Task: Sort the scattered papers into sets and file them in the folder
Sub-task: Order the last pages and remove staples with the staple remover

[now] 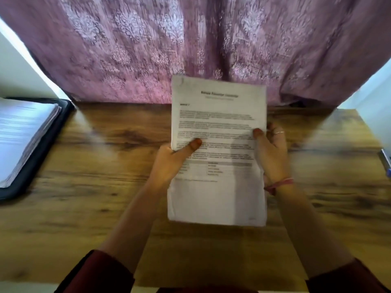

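A set of printed white papers is held upright over the middle of the wooden table. My left hand grips its left edge, thumb on the front page. My right hand grips the right edge, thumb on the text and fingers behind. The black folder lies open at the table's left edge, with a stack of filed sheets resting in it. The view is blurred by motion.
A mauve patterned curtain hangs right behind the table's far edge. A small silver and blue object lies at the table's right edge. White walls stand on both sides.
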`<control>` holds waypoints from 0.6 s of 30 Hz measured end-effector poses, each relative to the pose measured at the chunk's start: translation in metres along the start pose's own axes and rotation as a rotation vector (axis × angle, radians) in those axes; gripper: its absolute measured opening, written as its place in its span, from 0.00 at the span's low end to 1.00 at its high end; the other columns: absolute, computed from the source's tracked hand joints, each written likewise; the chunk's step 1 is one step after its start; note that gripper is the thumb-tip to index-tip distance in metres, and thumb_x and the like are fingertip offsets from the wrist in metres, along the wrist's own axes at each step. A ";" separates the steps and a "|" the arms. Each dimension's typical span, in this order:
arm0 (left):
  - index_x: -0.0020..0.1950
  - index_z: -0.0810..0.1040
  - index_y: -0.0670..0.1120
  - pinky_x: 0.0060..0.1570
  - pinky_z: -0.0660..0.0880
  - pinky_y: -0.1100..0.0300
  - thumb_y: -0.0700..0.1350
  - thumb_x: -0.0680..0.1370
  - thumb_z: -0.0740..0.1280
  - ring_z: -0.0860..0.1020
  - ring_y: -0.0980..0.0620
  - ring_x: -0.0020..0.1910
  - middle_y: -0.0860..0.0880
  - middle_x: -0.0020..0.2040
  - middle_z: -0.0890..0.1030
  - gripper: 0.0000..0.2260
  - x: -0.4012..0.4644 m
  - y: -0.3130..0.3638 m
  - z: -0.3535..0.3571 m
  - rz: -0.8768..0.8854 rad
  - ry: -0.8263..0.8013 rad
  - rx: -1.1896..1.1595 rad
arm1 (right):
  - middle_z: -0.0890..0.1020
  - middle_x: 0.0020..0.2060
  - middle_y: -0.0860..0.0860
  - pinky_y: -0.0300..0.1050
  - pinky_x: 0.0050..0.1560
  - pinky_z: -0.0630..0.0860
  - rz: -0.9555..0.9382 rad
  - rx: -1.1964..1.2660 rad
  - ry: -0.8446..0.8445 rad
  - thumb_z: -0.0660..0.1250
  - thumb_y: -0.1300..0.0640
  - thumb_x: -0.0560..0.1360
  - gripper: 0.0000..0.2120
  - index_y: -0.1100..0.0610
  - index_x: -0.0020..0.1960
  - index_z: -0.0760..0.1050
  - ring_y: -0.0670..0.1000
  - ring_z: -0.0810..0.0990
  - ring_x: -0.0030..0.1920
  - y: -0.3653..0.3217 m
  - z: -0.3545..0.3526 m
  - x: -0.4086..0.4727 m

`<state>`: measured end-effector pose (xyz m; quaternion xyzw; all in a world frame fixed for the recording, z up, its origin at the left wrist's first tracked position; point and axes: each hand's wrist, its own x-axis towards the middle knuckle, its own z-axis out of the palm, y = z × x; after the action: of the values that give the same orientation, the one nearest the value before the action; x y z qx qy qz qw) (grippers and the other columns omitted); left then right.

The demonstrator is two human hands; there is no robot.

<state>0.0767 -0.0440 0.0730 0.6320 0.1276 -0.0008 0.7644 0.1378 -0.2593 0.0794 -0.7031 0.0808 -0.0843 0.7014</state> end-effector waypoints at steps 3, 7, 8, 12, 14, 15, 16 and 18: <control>0.46 0.84 0.49 0.33 0.79 0.64 0.53 0.69 0.77 0.85 0.53 0.40 0.52 0.43 0.86 0.11 -0.016 -0.029 -0.015 -0.280 0.088 0.125 | 0.82 0.52 0.56 0.41 0.45 0.77 0.140 -0.272 -0.082 0.64 0.59 0.79 0.10 0.62 0.58 0.74 0.50 0.82 0.50 0.041 -0.001 -0.016; 0.50 0.83 0.47 0.32 0.79 0.63 0.54 0.72 0.74 0.85 0.53 0.38 0.53 0.41 0.86 0.13 -0.033 -0.067 -0.032 -0.458 0.080 0.304 | 0.81 0.57 0.56 0.48 0.52 0.78 0.290 -0.546 -0.199 0.64 0.56 0.79 0.17 0.62 0.65 0.72 0.55 0.80 0.53 0.074 -0.003 -0.043; 0.50 0.83 0.48 0.32 0.78 0.64 0.55 0.73 0.73 0.85 0.55 0.38 0.53 0.43 0.86 0.13 -0.036 -0.073 -0.035 -0.458 0.067 0.349 | 0.81 0.57 0.55 0.49 0.52 0.79 0.293 -0.585 -0.216 0.64 0.55 0.79 0.17 0.61 0.65 0.71 0.54 0.80 0.53 0.077 -0.004 -0.048; 0.54 0.80 0.50 0.32 0.76 0.67 0.58 0.73 0.71 0.84 0.57 0.39 0.56 0.48 0.84 0.15 -0.036 -0.078 -0.044 -0.422 -0.040 0.595 | 0.81 0.57 0.55 0.53 0.55 0.78 0.264 -0.753 -0.260 0.64 0.53 0.79 0.17 0.59 0.65 0.70 0.56 0.80 0.54 0.081 -0.008 -0.057; 0.53 0.78 0.51 0.33 0.74 0.66 0.62 0.73 0.69 0.81 0.58 0.41 0.58 0.48 0.82 0.18 -0.031 -0.072 -0.051 -0.434 -0.082 0.786 | 0.80 0.57 0.56 0.56 0.56 0.77 0.268 -0.808 -0.302 0.64 0.52 0.79 0.18 0.59 0.65 0.69 0.57 0.80 0.55 0.078 -0.010 -0.054; 0.53 0.76 0.51 0.34 0.73 0.65 0.65 0.72 0.68 0.79 0.58 0.41 0.56 0.48 0.81 0.20 -0.028 -0.068 -0.055 -0.442 -0.090 0.878 | 0.80 0.58 0.55 0.56 0.56 0.77 0.268 -0.846 -0.334 0.64 0.51 0.79 0.19 0.59 0.66 0.68 0.57 0.80 0.54 0.077 -0.012 -0.051; 0.52 0.74 0.51 0.34 0.71 0.64 0.67 0.72 0.67 0.78 0.56 0.41 0.55 0.48 0.80 0.21 -0.024 -0.065 -0.058 -0.440 -0.082 0.963 | 0.80 0.58 0.55 0.57 0.56 0.77 0.265 -0.901 -0.368 0.65 0.49 0.78 0.21 0.59 0.66 0.68 0.57 0.80 0.54 0.074 -0.013 -0.046; 0.51 0.73 0.49 0.35 0.71 0.62 0.65 0.72 0.69 0.77 0.56 0.41 0.52 0.49 0.80 0.21 -0.015 -0.058 -0.064 -0.386 -0.008 1.064 | 0.80 0.58 0.55 0.58 0.57 0.77 0.238 -1.035 -0.394 0.66 0.45 0.77 0.27 0.59 0.69 0.66 0.58 0.80 0.55 0.071 -0.016 -0.036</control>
<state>0.0401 0.0036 0.0087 0.8954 0.2202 -0.2073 0.3269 0.0993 -0.2670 0.0085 -0.9437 0.0579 0.1790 0.2720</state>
